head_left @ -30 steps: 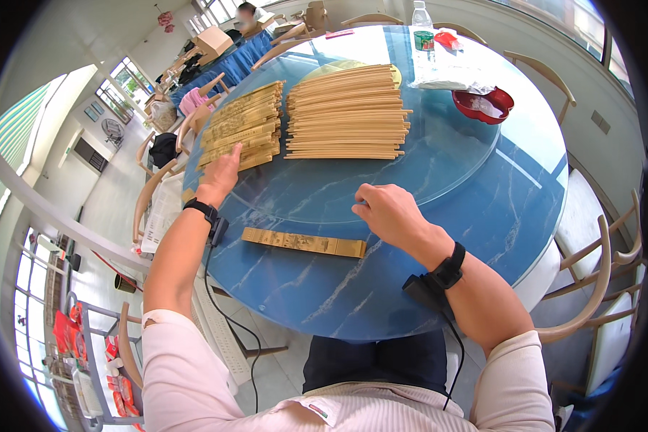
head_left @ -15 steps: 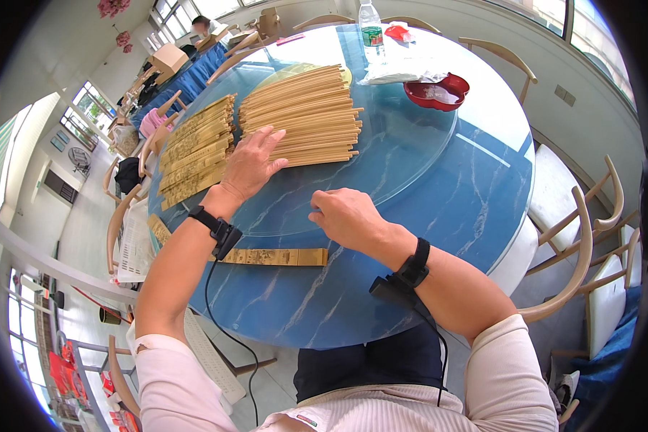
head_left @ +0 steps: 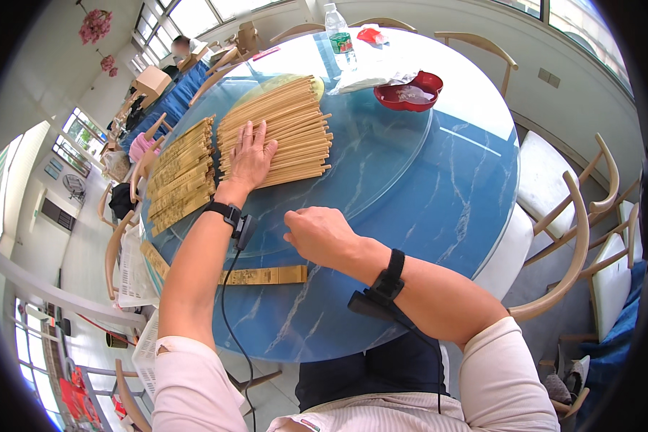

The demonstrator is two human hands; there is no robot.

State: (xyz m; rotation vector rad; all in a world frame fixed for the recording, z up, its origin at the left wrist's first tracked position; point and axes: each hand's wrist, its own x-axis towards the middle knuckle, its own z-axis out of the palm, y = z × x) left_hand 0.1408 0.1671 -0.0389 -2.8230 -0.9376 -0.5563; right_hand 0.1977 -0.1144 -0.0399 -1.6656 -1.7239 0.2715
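Observation:
My left hand (head_left: 250, 160) lies with fingers spread on the near-left part of a pile of long, thin wooden chopsticks (head_left: 288, 122). Just left of the pile, a stack of tan printed paper sleeves (head_left: 182, 173) fans out in overlapping rows. My right hand (head_left: 320, 234) is curled closed above the blue table, with nothing sticking out of it. Between my forearms a single printed sleeve (head_left: 270, 276) lies flat near the front edge, partly covered by my left forearm. Another sleeve (head_left: 153, 258) shows left of that forearm.
The chopsticks rest on a round glass turntable (head_left: 381, 180) on the blue marbled table (head_left: 453, 216). Beyond them stand a water bottle (head_left: 340, 39), a white plastic bag (head_left: 374, 75) and a red dish (head_left: 408, 97). Wooden chairs (head_left: 579, 245) surround the table. A person sits far back.
My left hand has moved from the pile's near edge farther onto the chopsticks. The right hand stays closed over the table. The whole view has shifted slightly.

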